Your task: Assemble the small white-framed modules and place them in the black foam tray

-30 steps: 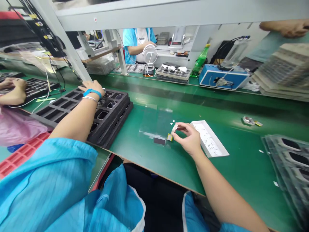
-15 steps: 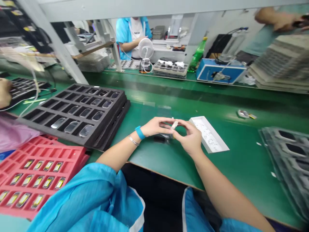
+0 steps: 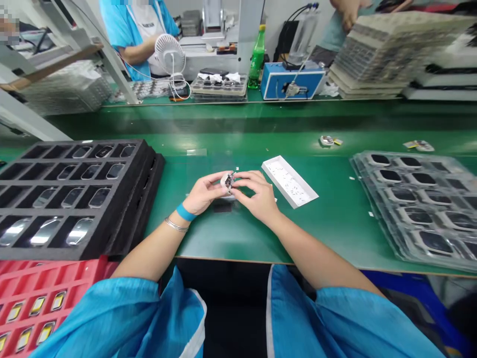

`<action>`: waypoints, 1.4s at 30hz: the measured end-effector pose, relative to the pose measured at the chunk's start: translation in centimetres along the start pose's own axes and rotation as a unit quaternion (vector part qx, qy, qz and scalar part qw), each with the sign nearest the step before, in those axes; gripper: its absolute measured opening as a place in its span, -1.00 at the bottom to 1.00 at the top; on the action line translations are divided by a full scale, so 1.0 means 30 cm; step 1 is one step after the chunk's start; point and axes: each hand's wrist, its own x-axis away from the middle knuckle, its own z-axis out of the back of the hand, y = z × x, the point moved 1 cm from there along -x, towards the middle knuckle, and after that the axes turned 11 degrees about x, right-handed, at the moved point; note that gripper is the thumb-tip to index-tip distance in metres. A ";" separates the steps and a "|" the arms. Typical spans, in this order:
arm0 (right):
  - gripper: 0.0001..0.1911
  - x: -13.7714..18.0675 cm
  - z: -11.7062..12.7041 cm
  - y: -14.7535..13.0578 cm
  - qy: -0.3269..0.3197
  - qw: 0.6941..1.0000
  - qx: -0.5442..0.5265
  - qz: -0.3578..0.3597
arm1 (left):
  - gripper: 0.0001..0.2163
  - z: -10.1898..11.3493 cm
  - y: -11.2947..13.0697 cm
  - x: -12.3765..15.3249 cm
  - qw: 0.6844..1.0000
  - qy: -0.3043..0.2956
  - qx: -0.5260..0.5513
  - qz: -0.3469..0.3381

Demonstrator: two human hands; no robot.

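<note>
Fingers (image 3: 219,182) of both hands pinch a tiny dark-and-white part (image 3: 228,181), left hand (image 3: 203,193) at nine o'clock, right hand (image 3: 257,193) at three, long axis unclear.

Part (image 3: 228,181) in fingers (image 3: 246,181) mostly hidden, too small to ID.

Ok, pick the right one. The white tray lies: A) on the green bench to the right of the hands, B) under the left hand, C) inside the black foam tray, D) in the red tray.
A: the white tray sits on the green bench to the right of the right hand, which holds a small piece with the left hand.
</note>
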 end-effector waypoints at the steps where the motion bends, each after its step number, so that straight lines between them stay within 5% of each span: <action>1: -0.98 0.002 -0.003 -0.002 0.003 1.000 0.010 0.009 | -0.46 0.003 -0.004 -0.001 1.000 0.002 -0.011 -0.012; 13: -0.87 0.016 -0.030 -0.011 0.051 0.996 0.061 0.040 | -0.51 0.017 -0.039 -0.006 0.990 0.005 -0.069 -0.122; 26: -0.85 0.010 -0.036 -0.013 0.013 0.994 0.104 0.019 | -0.50 -0.017 -0.040 0.000 0.993 0.043 -0.038 -0.104; 30: -0.83 -0.039 0.066 0.065 0.010 0.984 0.178 -0.009 | -0.48 -0.023 -0.034 0.007 0.998 0.039 0.035 -0.046; 35: -0.84 -0.072 0.223 0.208 -0.022 0.940 0.288 -0.179 | -0.50 -0.028 -0.025 0.011 0.996 0.017 0.088 -0.001; 42: -0.81 -0.040 0.055 0.015 -0.041 0.987 0.020 -0.154 | -0.50 -0.047 -0.034 0.011 0.996 0.017 0.092 0.003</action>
